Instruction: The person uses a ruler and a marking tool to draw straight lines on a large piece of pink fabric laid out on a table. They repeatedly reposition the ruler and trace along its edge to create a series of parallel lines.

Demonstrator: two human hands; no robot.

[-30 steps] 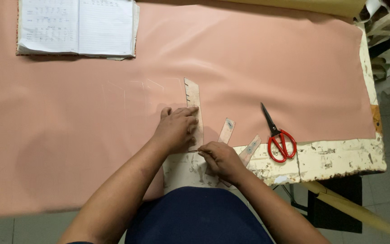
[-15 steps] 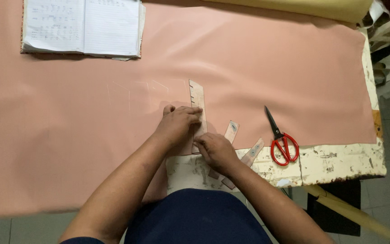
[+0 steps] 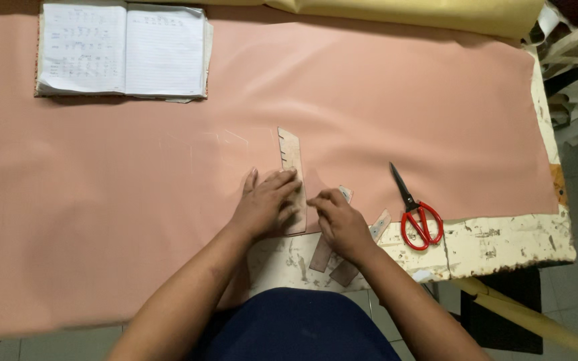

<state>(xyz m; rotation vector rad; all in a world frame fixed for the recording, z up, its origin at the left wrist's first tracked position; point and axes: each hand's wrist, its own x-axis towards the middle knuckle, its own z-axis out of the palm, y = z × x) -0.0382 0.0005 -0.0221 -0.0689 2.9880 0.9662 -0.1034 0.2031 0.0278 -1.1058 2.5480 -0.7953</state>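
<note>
Notched wooden ruler-like template (image 3: 292,175) lies upright on the pink fabric (image 3: 369,100), pinned flat by the left hand (image 3: 265,204), fingers spread to stop slipping; right hand (image 3: 339,220), fingertips pressed together, touches its edge.

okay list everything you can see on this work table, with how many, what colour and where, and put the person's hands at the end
pink fabric: one, salmon pink, spread over most of the table
table: one, chipped cream paint, bare along the near right edge
open notebook: one, white lined pages, far left on the fabric
yellow fabric: one, pale yellow, along the far edge
long ruler template: one, light tan with notches, upright on the fabric at the middle
small template strips: at least two, tan, by the near fabric edge under the right hand
scissors: one pair, red handles, dark blades, shut, right of the hands
wooden stick: one, pale, below the table at right
left hand: flat, pressing the long ruler template
right hand: fingertips at the template's right edge; any marking tool is hidden
</note>
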